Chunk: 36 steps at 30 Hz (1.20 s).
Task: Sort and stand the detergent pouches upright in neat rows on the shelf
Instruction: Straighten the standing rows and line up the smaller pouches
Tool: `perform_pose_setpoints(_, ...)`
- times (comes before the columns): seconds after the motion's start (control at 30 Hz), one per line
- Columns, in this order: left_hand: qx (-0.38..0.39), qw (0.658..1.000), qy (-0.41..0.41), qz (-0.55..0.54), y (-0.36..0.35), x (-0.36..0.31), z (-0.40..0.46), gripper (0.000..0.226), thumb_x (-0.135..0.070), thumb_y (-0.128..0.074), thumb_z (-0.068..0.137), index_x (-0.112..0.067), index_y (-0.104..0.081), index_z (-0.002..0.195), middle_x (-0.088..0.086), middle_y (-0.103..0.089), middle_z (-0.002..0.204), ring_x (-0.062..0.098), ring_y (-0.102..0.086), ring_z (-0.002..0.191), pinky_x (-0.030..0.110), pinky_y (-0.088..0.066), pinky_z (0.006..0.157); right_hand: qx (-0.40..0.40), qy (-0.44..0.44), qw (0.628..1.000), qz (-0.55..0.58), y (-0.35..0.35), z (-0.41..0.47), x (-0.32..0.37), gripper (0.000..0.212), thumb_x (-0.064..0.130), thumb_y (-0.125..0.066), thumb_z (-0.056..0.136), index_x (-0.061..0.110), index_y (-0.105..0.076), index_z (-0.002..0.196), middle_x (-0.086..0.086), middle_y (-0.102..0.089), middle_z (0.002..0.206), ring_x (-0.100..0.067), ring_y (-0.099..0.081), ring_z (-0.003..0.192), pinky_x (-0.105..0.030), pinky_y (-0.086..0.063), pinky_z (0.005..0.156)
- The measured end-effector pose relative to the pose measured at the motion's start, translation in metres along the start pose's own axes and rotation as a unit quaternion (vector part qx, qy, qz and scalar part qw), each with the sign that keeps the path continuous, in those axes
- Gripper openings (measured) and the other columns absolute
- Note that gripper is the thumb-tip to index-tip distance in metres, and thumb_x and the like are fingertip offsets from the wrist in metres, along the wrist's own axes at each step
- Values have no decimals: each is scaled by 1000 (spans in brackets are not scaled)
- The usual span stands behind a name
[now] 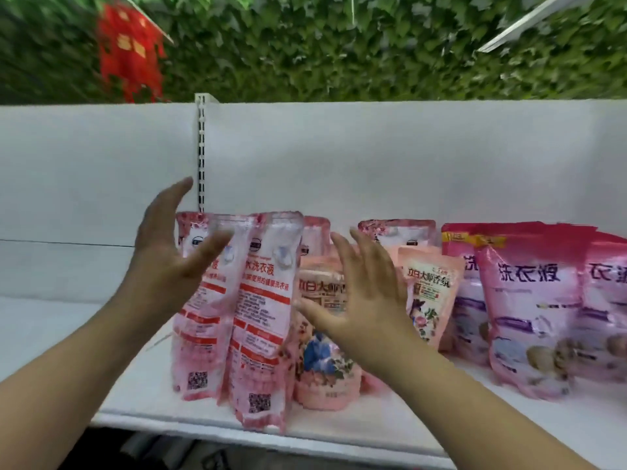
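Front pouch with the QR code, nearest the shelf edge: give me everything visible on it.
The front pouch is a tall, narrow soft pack of glossy, translucent-looking plastic, pink and white with red bands, red Chinese lettering, a small round logo near the top and a QR code low down. It stands upright, leaning slightly, close to the front edge of the white shelf. A matching pouch presses against its left side; a shorter floral pouch sits on its right. Neither open hand visibly grips it.

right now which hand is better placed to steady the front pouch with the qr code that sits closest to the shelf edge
Left. The left hand is open right beside the front pouch, while the right hand is open in front of the peach floral pouch further right.
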State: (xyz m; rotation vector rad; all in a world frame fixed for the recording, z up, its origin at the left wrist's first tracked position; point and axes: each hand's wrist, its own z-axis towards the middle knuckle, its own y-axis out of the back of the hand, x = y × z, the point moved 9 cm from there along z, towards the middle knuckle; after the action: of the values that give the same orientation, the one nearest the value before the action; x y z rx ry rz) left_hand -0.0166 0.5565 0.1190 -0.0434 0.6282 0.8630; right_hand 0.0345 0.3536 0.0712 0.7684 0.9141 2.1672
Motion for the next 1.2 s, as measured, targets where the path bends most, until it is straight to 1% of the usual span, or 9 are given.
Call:
perform_pose_setpoints(0.07, 32, 995, -81, 40, -13, -41, 17, 90, -98, -27, 43, -57, -21, 123, -12, -23, 147, 3, -17, 130, 36, -19, 109, 43, 21, 999, 17, 4, 5, -2, 85, 61, -43, 85, 34, 12, 144, 19, 18, 149, -7, 16, 139, -37, 11, 113)
perform_pose_setpoints(0.13, 110, 984, -110, 89, -37, -62, 29, 78, -98, -19, 45, -64, -17, 115, -23, -23, 136, 4, -16, 135, 44, -19, 112, 65, 44, 990, 120, 1, 3, 2, 72, 53, -51, 86, 38, -11, 143, 21, -13, 146, 1, -11, 131, -32, -5, 116)
perform_pose_setpoints(0.27, 263, 958, -43, 106, -85, -55, 28, 76, -91, -20, 51, -59, -35, 118, -14, -46, 136, 7, -40, 124, 33, -31, 99, 94, 124, 981, 117, -22, -16, 15, 71, 56, -51, 84, 38, -17, 143, 15, -29, 144, -4, -21, 132, -29, -13, 115)
perform_pose_setpoints(0.43, 180, 978, -88, 51, -87, -59, 25, 104, -99, -11, 42, -40, -51, 117, -32, -46, 98, -19, -47, 89, 6, -29, 72, 46, 123, 978, 163, -22, -23, -9, 63, 64, -41, 83, 40, -27, 140, 31, -24, 135, 12, -13, 126, -20, -7, 113)
perform_pose_setpoints(0.6, 217, 968, -88, 93, -109, -50, 35, 87, -99, -9, 43, -52, -49, 105, -22, -41, 122, 3, -37, 116, 27, -28, 96, -26, 202, 969, 139, -25, -27, -11, 67, 72, -22, 82, 29, -71, 98, 15, -56, 130, 14, -23, 125, -19, -9, 106)
perform_pose_setpoints(0.73, 207, 978, 10, -37, -113, -38, 40, 74, -100, -31, 34, -46, -70, 67, -17, -70, 73, 3, -64, 74, 37, -48, 82, -10, 208, 959, 193, -25, -34, -13, 64, 68, -32, 76, 29, -63, 116, 21, -40, 140, 31, 2, 120, -1, 12, 100)
perform_pose_setpoints(0.87, 104, 990, 19, -96, -103, -34, 36, 57, -79, -39, 60, -29, -61, 41, -6, -54, 42, 2, -47, 38, 34, -38, 60, -20, 240, 953, 185, -25, -42, -3, 49, 53, -42, 79, 23, -67, 109, 9, -48, 139, 9, -16, 134, -6, 12, 106)
perform_pose_setpoints(1.07, 22, 990, 16, -135, -95, -39, 34, 53, -60, -43, 62, -19, -48, 29, -7, -41, 31, 1, -39, 32, 11, -33, 41, -73, 266, 950, 144, -22, -50, 0, 42, 44, -49, 82, 17, -67, 109, 3, -59, 128, -16, -39, 132, -20, 7, 106)
perform_pose_setpoints(1.2, -6, 976, 62, -211, -94, -30, 36, 64, -31, -44, 85, -15, -44, 23, -8, -35, 27, 4, -36, 28, 11, -30, 36, -71, 260, 944, 192, -17, -51, -1, 40, 38, -54, 84, 14, -64, 114, 0, -57, 129, -14, -36, 132, -8, 9, 105)
